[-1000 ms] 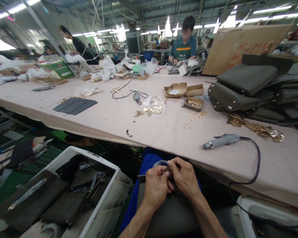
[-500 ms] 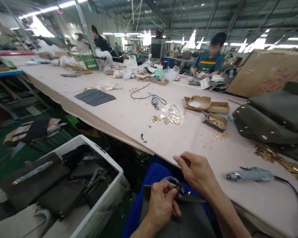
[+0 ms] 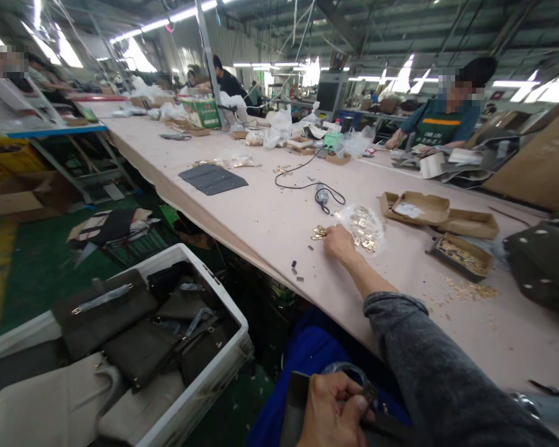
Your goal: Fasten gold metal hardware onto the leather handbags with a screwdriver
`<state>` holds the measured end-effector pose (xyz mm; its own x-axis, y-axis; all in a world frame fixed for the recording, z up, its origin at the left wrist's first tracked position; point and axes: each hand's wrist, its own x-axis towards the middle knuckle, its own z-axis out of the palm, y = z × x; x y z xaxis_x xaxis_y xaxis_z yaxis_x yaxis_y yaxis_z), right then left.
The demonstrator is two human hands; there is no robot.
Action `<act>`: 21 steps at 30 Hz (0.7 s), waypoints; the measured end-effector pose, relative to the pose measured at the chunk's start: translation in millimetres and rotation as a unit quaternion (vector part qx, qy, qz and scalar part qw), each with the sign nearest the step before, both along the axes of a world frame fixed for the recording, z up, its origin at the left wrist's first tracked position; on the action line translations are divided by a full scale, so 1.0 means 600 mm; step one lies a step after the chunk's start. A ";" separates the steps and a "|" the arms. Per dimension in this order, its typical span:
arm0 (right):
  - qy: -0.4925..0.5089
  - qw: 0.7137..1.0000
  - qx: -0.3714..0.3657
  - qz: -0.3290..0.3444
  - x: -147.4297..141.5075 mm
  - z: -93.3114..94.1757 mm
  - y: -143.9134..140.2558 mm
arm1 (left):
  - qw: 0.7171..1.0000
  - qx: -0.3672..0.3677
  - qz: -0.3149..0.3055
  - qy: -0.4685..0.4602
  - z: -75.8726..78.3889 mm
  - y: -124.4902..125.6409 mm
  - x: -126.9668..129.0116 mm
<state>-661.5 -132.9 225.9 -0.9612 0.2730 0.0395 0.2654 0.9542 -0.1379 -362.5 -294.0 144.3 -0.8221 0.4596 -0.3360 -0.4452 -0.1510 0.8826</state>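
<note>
On the pink tabletop (image 3: 261, 217), R hand (image 3: 338, 242) is stretched far out, arm in a grey sleeve (image 3: 428, 366). Fingers curled loosely down, tips touching small gold metal fittings (image 3: 318, 233) lying loose on the surface; can't tell whether a piece is actually pinched. Just right of that hand, touching it, a clear plastic bag (image 3: 364, 225) w/ more gold fittings spilling out.

L hand (image 3: 333, 410) low at bottom edge, over the lap, fingers closed tight on a dark strap piece w/ clear wrap (image 3: 349, 372) at the edge of a dark bag panel (image 3: 298, 397); blue cloth (image 3: 302, 354) beneath.

Nearby on the tabletop: black cable w/ small tool (image 3: 322, 195) just behind the bag, open cardboard boxes (image 3: 419, 208) to the right, one tray w/ gold parts (image 3: 461, 254), scattered gold bits (image 3: 470, 288) beside it. Few tiny dark pieces (image 3: 295, 268) near the table edge. Dark grey flat panel (image 3: 213, 179) further back.

White crate (image 3: 205, 397) on the floor at left, filled w/ dark bags (image 3: 140, 351). Another person in a green apron (image 3: 442, 127) works at the far side, well apart.
</note>
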 end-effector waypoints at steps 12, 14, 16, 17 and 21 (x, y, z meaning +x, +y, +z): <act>0.096 0.992 -0.054 -0.061 -0.013 0.015 0.029 | 0.999 -0.001 -0.033 -0.018 0.018 0.010 -0.018; 0.128 0.988 -0.054 -0.068 0.007 0.028 0.034 | 0.999 -0.012 -0.045 -0.015 0.024 0.008 -0.022; 0.169 0.982 -0.056 -0.066 0.034 0.044 0.040 | 0.998 -0.016 -0.055 -0.011 0.031 0.006 -0.023; 0.192 0.978 -0.056 -0.063 0.049 0.053 0.044 | 0.998 -0.016 -0.057 -0.008 0.034 0.005 -0.024; 0.234 0.969 -0.054 -0.053 0.114 0.077 0.055 | 0.998 -0.019 -0.056 0.003 0.049 0.005 -0.021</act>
<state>-593.2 -99.9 272.3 -0.8114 0.3966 0.4293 0.2456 0.8979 -0.3652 -374.8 -290.9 173.8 -0.7691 0.5349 -0.3498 -0.4512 -0.0667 0.8899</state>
